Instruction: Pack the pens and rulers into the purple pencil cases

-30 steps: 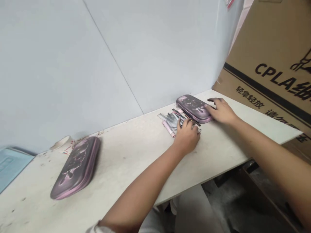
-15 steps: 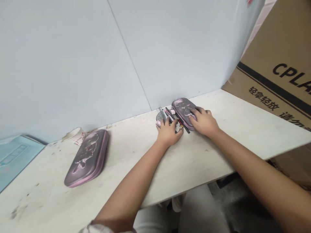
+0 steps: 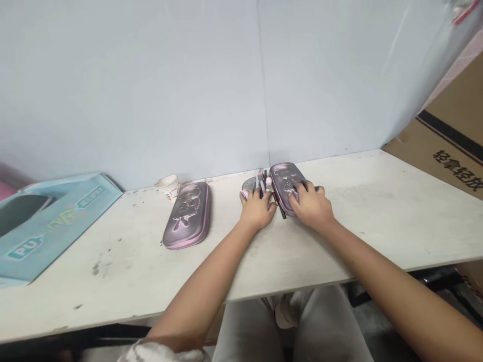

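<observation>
On my feed the black-and-pink zip pencil case lies flat near the back edge of the counter, about midway along it, its long axis running front to back and tipped slightly so the near end points a little to my right. Its far end sits just short of the wall. My right hand lies over the near end with the fingers spread and curved, pressing on the lid. Hard against the case's left side is a tight bundle of pens, lying roughly parallel to it, with a dark pen poking out past the near end. My left hand curls over the near part of that bundle, but I can't tell whether it is pinching anything. A second pencil case lies well to the left, tilted, with a paper cup just beyond it by the wall and a flat blue box at the counter's left end.
</observation>
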A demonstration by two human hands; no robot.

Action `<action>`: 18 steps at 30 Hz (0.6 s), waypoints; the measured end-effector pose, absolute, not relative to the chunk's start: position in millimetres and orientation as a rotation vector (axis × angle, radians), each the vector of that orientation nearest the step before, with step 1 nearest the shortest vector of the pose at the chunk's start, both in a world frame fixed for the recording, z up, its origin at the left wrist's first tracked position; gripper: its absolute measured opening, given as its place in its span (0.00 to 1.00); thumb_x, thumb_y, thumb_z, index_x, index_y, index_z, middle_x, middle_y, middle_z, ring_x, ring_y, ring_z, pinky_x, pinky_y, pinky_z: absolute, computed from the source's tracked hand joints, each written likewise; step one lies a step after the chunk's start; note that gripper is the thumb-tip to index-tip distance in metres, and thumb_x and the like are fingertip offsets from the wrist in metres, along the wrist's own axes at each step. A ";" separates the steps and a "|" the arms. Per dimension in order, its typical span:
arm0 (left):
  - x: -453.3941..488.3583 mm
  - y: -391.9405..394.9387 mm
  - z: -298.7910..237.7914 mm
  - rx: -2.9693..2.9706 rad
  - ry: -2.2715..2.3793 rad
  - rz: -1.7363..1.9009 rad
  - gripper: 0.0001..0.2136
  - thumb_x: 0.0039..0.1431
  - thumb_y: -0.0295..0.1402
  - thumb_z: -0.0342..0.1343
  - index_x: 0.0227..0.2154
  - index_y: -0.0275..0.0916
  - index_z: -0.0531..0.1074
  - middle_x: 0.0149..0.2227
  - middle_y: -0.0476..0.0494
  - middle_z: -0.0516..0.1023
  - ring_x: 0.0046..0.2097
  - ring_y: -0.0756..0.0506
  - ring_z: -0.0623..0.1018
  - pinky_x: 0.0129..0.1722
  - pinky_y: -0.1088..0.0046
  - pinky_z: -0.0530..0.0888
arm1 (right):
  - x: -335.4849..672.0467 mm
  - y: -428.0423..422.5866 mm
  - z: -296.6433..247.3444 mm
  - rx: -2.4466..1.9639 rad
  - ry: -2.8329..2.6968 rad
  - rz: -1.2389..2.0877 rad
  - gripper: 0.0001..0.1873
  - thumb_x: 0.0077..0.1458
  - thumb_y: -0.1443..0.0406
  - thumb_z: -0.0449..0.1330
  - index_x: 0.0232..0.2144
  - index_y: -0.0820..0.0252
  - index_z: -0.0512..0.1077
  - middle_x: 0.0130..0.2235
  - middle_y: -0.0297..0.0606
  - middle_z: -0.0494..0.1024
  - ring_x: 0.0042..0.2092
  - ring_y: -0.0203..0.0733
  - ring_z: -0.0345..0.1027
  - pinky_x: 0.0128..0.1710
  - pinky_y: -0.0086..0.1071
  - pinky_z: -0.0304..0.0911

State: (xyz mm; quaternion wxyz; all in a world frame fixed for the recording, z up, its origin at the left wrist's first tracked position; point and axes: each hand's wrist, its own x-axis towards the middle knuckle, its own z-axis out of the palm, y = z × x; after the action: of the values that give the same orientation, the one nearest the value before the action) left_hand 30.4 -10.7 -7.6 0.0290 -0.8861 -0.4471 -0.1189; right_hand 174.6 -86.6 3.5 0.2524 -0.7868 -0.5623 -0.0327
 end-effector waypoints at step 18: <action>17.6 -9.7 17.2 -2.769 -1.332 -2.248 0.23 0.56 0.42 0.51 0.53 0.40 0.59 0.48 0.41 0.72 0.48 0.45 0.73 0.48 0.68 0.68 | 144.7 -69.5 16.7 -1.367 -1.730 -0.481 0.30 0.53 0.57 0.52 0.57 0.54 0.53 0.57 0.48 0.55 0.57 0.55 0.50 0.53 0.53 0.54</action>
State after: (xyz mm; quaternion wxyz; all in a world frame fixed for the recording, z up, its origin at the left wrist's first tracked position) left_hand 17.6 -9.7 17.2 -0.3266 -0.6875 -0.3306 -0.5580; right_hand 144.7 -69.5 16.7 0.4281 -0.5476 -0.6926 -0.1927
